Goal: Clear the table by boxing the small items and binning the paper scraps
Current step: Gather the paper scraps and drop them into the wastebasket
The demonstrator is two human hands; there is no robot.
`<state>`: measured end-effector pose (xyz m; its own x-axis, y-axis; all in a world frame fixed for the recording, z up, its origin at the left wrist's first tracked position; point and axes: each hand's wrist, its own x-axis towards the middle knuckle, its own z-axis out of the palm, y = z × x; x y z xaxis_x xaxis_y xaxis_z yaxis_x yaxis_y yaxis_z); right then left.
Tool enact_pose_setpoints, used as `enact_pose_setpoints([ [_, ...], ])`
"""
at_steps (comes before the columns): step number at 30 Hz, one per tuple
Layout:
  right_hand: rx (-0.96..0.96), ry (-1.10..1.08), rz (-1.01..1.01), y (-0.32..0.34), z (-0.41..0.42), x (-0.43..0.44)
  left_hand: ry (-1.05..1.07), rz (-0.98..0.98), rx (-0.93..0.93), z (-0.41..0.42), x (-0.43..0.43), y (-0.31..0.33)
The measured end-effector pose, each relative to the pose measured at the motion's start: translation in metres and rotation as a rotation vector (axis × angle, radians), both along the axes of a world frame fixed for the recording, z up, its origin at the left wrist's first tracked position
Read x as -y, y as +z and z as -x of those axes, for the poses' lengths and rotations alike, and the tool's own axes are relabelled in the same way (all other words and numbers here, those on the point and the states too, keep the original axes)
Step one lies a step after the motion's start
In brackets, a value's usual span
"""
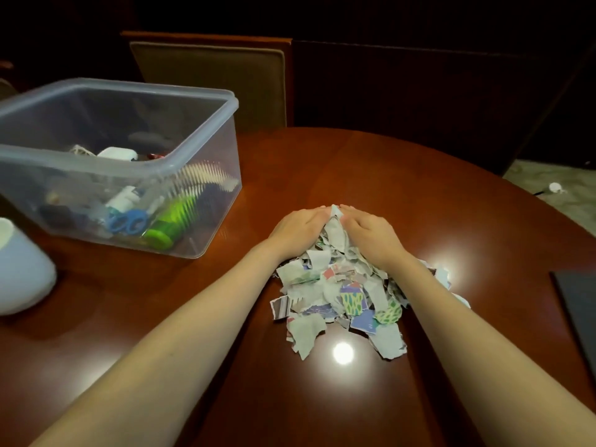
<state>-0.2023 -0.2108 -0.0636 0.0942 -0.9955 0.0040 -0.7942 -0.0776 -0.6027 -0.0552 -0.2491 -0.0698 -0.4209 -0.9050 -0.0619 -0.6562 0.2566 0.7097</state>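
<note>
Cupping the far crest of the heap of torn, colour-printed paper scraps (338, 295), the left hand (296, 232) and right hand (371, 235) lie palm-down with fingers close together and gently curved. Their tips nearly meet over the top scrap. Neither pinches anything that I can see, and the fingertips are partly buried in paper.

The heap sits centre-right on the reddish-brown polished wooden table (387, 175), well in from its curved far edge. Bare tabletop lies beyond the hands and between the heap and the clear lidless plastic box (206, 175) at the left. Two lamp glares fall on the wood, one just before the heap and one at its right flank.

Green, blue and pink patterns show on the scraps. Any lettering there is too blurred to read.

Through the box wall I make out blue-handled scissors (129, 222) and a green ribbed bottle (171, 221). Its other contents are hazy.

A white rounded vessel (22, 272) is cut off by the left border. A dark flat slab (577, 304) is cut off at the right. An olive padded chair back (209, 79) stands behind the table.
</note>
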Motion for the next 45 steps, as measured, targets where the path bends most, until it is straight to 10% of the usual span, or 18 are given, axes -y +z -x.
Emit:
enact_pose_setpoints([
  [18, -0.111, -0.081, -0.028, 0.010, -0.077, -0.154, -0.001, 0.076, -0.141, -0.070, -0.150, 0.004],
  [29, -0.382, -0.479, 0.093, 0.008, -0.022, -0.219, 0.170, -0.056, -0.628, -0.133, -0.238, 0.001],
  [45, 0.064, -0.231, 0.108, 0.002, -0.070, -0.228, 0.937, 0.167, -0.790, -0.096, -0.256, 0.013],
])
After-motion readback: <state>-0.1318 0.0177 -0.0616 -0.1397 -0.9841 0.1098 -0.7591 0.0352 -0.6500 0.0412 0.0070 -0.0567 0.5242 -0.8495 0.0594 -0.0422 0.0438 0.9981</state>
